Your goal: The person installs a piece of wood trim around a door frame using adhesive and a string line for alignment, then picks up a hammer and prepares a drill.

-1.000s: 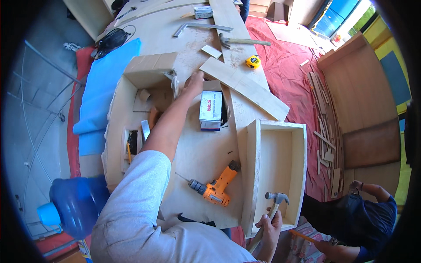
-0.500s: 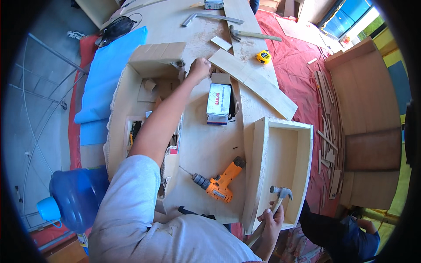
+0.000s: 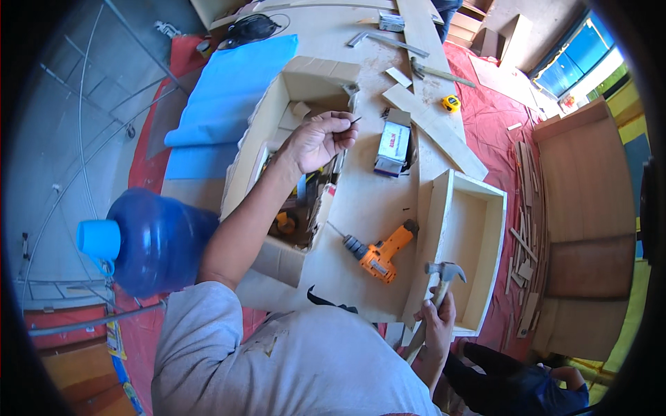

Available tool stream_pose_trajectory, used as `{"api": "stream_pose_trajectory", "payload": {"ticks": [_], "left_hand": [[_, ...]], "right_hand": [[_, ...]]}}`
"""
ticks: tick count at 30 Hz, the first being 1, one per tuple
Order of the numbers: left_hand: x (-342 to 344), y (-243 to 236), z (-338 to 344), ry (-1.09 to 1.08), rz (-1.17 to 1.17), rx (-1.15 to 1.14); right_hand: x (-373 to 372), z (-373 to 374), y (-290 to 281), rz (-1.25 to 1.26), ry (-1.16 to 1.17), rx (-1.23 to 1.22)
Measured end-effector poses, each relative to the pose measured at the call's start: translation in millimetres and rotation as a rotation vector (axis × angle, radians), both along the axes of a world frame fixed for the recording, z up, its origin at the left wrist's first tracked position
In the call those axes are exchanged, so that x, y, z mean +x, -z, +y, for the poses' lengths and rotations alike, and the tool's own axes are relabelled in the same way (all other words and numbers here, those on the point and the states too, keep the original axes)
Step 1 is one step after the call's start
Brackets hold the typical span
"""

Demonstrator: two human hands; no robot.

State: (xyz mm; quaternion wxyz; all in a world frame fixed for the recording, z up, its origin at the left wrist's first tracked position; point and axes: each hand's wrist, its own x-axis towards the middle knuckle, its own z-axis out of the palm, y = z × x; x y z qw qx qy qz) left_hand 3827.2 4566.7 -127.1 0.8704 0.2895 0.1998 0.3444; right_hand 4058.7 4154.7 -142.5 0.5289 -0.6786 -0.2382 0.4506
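My left hand (image 3: 320, 142) is closed above the right edge of an open cardboard box (image 3: 267, 104). Between thumb and forefinger it pinches a thin dark nail (image 3: 356, 120), its tip pointing right. At the lower right, my right hand (image 3: 438, 320) grips the handle of a claw hammer (image 3: 446, 271) just below the head. The hammer is held over the near end of a shallow, open wooden drawer box (image 3: 466, 239). An orange cordless drill (image 3: 381, 258) lies on the bench between my hands, its bit toward the cardboard box. Tools lie jumbled inside the cardboard box.
A small white carton (image 3: 393, 147) stands beyond the drill, next to a loose board (image 3: 444, 135). Farther off lie a second hammer (image 3: 444, 71), a yellow tape measure (image 3: 451, 104) and a metal square (image 3: 388, 41). A blue water jug (image 3: 163, 239) is at left; another person (image 3: 520, 381) is at lower right.
My left hand has drawn back from beside the white carton toward me, and the nail now shows in its fingers. The hammer stays in my right hand. The whole view has shifted.
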Motion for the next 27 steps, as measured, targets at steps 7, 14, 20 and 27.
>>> {"api": "stream_pose_trajectory", "payload": {"ticks": [7, 14, 20, 27], "left_hand": [[-67.1, -9.9, -89.0, -0.046, -0.104, 0.113], [-157.9, -27.3, -221.7, -0.273, 0.241, 0.083], [-189.4, -12.3, -291.1, -0.486, 0.455, 0.032], [-198.3, -1.5, -332.9, -0.581, 0.523, -0.038]], "right_hand": [[-47.4, 24.2, 58.7, -0.160, -0.611, -0.211], [-117.7, 51.6, 129.4, -0.540, -1.067, 0.041], [-143.7, 73.4, 158.3, -0.617, -1.236, 0.107], [-61.9, 109.6, 71.8, -0.801, -1.152, 0.058]]}}
